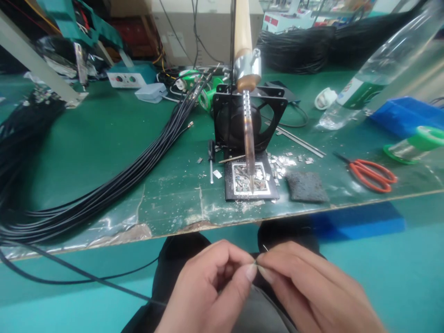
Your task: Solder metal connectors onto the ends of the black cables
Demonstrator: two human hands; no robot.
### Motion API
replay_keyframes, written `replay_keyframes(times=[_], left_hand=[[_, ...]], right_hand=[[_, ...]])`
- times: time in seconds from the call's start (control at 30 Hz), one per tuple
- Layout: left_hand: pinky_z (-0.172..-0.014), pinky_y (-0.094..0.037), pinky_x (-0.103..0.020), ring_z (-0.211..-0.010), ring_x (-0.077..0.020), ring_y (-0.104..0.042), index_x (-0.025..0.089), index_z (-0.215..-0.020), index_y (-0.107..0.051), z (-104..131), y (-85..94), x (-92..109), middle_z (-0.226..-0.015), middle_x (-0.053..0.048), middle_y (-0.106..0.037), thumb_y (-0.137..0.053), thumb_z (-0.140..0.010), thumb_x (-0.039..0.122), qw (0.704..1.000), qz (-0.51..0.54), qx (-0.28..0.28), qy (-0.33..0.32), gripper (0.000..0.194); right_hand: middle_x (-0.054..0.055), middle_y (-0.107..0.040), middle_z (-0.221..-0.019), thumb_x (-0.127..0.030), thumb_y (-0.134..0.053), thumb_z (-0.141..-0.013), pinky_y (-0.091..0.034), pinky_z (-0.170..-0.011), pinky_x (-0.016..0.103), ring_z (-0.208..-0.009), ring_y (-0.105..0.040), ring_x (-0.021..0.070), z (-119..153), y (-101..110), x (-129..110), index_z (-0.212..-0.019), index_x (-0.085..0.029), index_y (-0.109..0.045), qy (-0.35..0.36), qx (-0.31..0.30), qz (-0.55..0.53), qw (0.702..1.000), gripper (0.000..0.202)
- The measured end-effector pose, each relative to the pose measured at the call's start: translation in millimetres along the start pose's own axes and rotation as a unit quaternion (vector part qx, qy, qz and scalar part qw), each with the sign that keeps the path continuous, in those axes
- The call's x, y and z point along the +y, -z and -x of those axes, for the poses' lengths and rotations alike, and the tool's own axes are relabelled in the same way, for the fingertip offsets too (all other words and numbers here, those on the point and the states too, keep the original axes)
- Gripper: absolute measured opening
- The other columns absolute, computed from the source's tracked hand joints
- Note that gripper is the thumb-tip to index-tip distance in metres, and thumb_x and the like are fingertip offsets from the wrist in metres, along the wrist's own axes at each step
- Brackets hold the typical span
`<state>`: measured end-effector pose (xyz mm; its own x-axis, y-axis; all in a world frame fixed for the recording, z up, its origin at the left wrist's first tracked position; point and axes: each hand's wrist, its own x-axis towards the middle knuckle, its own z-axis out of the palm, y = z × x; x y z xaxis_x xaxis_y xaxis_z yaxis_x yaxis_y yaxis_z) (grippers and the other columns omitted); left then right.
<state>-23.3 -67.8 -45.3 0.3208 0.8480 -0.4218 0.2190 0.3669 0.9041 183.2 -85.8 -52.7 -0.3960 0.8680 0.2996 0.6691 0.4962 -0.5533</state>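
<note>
I see my left hand (211,286) and right hand (312,291) meeting fingertip to fingertip near me, below the bench (104,138) edge, pinching a thin wire (265,249). Beyond them on the bench sits a small tray (250,182), with a soldering iron (247,106) hanging over it and a fan (248,118) behind. A cable bundle (114,185) runs to the left; a sponge (305,186), scissors (369,173) and bottle (378,64) lie right.

bright even light, blurred warped edges
</note>
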Motion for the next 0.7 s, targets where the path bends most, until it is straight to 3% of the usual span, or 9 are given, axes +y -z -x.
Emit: replay_keyframes(times=[0.13, 0.3, 0.47, 0.63, 0.7], left_hand=[[-0.07, -0.048, -0.029, -0.076, -0.0183, -0.058, 0.02, -0.09, -0.068, 0, 0.0, 1, -0.081, -0.002, -0.065, -0.062, -0.099, 0.047, 1.0, 0.021, -0.004, 0.014, 0.029], [-0.07, -0.045, -0.029, -0.074, -0.0172, -0.053, 0.02, -0.086, -0.065, 0, 0.1, 2, -0.078, 0.0, -0.061, -0.064, -0.097, 0.046, 0.998, 0.048, -0.007, 0.037, 0.028], [-0.07, -0.043, -0.029, -0.074, -0.0171, -0.051, 0.02, -0.084, -0.064, 1, 0.2, 4, -0.077, 0.0, -0.059, -0.066, -0.094, 0.044, 0.996, 0.071, -0.006, 0.054, 0.027], [-0.066, -0.038, -0.028, -0.07, -0.0159, -0.046, 0.019, -0.083, -0.063, -2, 1.3, 7, -0.073, 0.002, -0.055, -0.066, -0.093, 0.048, 0.996, 0.063, -0.012, 0.067, 0.031], [-0.066, -0.038, -0.028, -0.07, -0.0157, -0.045, 0.02, -0.082, -0.063, -3, 1.2, 7, -0.073, 0.002, -0.054, -0.066, -0.094, 0.048, 0.995, 0.064, -0.011, 0.069, 0.031]], right_hand=[[0.002, -0.081, -0.103, -0.02, -0.058, -0.108, -0.063, -0.098, 0.02, -0.101, -0.079, 0.0137, -1, 0, 1, -0.121, -0.022, -0.07, -0.012, -0.02, -0.003, 1.0, 0.018], [-0.001, -0.075, -0.085, -0.017, -0.057, -0.106, -0.065, -0.079, 0.017, -0.076, -0.075, 0.0108, -7, -1, -6, -0.105, -0.022, -0.07, -0.029, -0.001, -0.053, 0.998, 0.014], [-0.004, -0.073, -0.084, -0.014, -0.062, -0.102, -0.06, -0.07, 0.013, -0.071, -0.071, 0.0075, -8, -3, -10, -0.104, -0.025, -0.069, -0.056, 0.013, -0.115, 0.992, 0.013], [-0.006, -0.074, -0.086, -0.022, -0.064, -0.102, -0.057, -0.067, 0.014, -0.074, -0.073, 0.0083, -7, -2, -3, -0.104, -0.03, -0.071, -0.165, 0.04, -0.171, 0.971, 0.011], [-0.005, -0.073, -0.083, -0.03, -0.06, -0.105, -0.056, -0.065, 0.017, -0.077, -0.074, 0.0112, -10, -3, -2, -0.098, -0.029, -0.073, -0.216, 0.005, -0.212, 0.953, 0.015]])
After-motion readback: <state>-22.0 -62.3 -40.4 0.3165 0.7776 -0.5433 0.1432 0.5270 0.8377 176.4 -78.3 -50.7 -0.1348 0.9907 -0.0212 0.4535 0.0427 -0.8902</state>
